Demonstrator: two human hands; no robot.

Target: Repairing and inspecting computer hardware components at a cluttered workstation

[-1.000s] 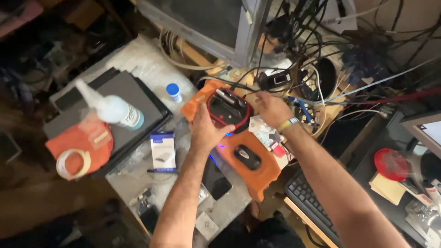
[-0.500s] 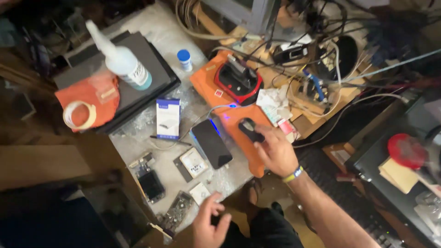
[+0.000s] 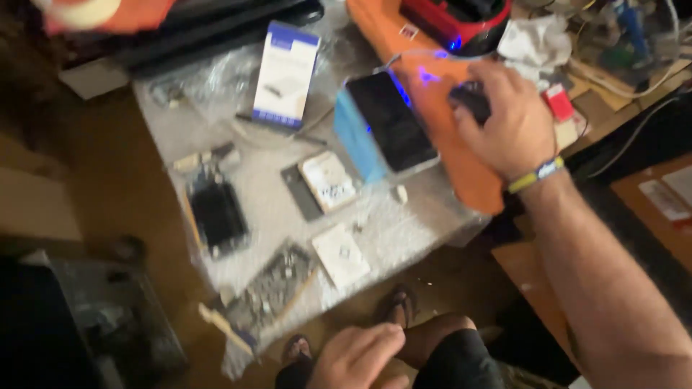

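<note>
My right hand (image 3: pixel 508 119) rests on a black computer mouse (image 3: pixel 472 101) that lies on an orange mat (image 3: pixel 432 90). The fingers curl over the mouse. My left hand (image 3: pixel 353 359) hangs low near my knee, below the table edge, with fingers loosely apart and nothing in it. A black phone (image 3: pixel 393 122) with a blue case edge lies just left of the mouse, lit by a blue glow. A red and black device (image 3: pixel 458 21) sits at the far end of the mat.
On the bubble-wrap-covered table (image 3: pixel 404 230) lie a white and blue box (image 3: pixel 286 72), a small drive (image 3: pixel 328 180), a dark phone part (image 3: pixel 216 212), a circuit board (image 3: pixel 274 288) and a white card (image 3: pixel 340 256). Cables (image 3: pixel 634 50) crowd the far right.
The camera has dipped and moved closer to the table. My right hand stays on the mouse; my left hand has drifted right near my knee.
</note>
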